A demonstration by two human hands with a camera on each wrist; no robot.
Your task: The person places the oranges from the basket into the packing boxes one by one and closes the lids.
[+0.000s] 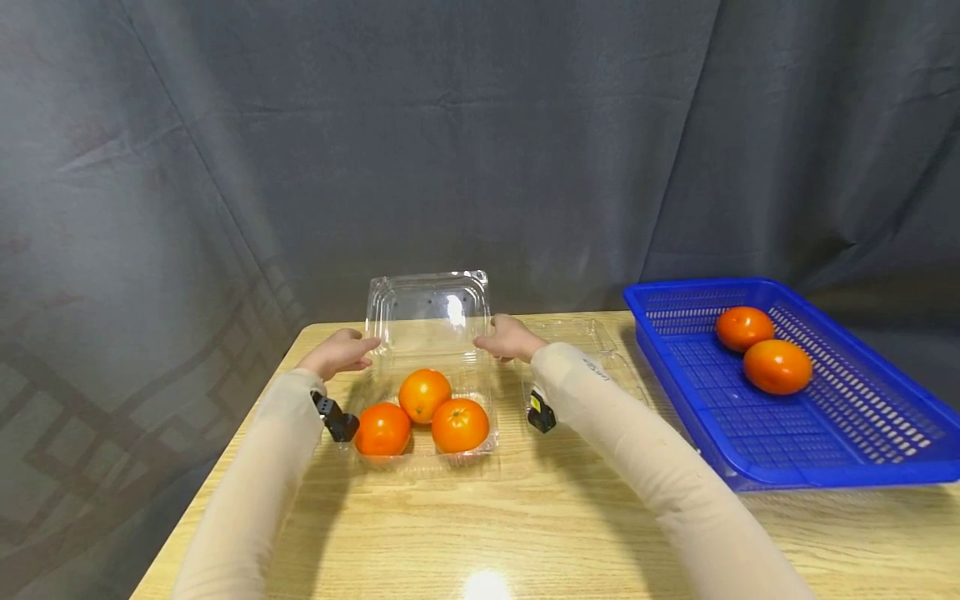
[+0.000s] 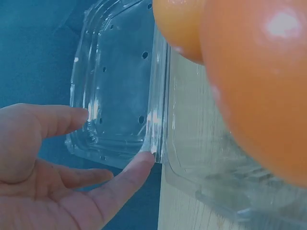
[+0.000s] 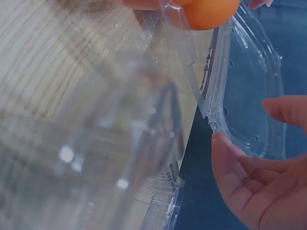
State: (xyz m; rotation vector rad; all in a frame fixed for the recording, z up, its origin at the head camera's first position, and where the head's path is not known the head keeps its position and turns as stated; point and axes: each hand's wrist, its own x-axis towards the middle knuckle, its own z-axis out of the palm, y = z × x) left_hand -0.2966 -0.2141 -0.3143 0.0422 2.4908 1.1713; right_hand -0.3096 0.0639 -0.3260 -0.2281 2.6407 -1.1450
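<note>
A clear plastic clamshell box stands on the table with its lid raised upright at the back. Inside are three round orange fruits, the front left one redder. My left hand is at the lid's left edge, fingers loosely extended; in the left wrist view one fingertip is right at the hinge end and another overlaps the lid. At the opposite edge, my right hand has its thumb and a finger spread, one fingertip at the hinge corner in the right wrist view. Neither hand grips a fruit.
A second clear clamshell lies open to the right, partly behind my right forearm. Farther right stands a blue plastic basket holding two orange-red fruits. A grey curtain hangs behind the wooden table.
</note>
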